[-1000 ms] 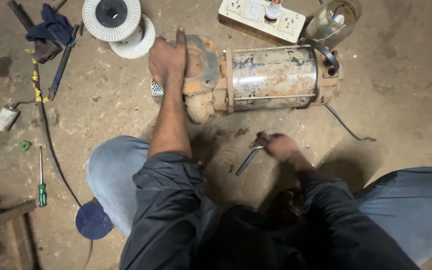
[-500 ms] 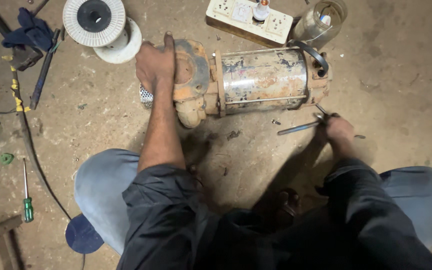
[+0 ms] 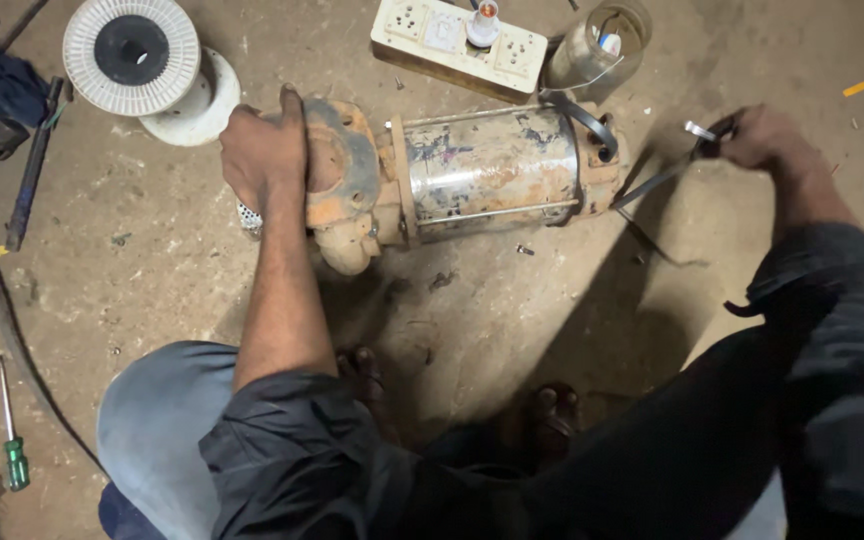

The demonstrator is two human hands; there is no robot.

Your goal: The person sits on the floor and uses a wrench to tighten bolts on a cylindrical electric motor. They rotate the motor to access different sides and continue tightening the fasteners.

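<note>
Left hand (image 3: pixel 264 150), fingers spread, grips the rusty motor (image 3: pixel 457 180) at frame centre; right hand (image 3: pixel 767 138) fingers pinch pliers (image 3: pixel 664 175) at upper right.

Dark rolled-up sleeves (image 3: pixel 282 440), pale blue trousers (image 3: pixel 152 420), bare feet.

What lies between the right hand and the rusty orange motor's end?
Head view: slim metal pliers in the right hand reach to the motor.

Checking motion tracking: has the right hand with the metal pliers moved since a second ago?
Yes. The right hand with the metal pliers went from the floor in front of the rusty orange cylindrical motor to beside its far right end.
</note>
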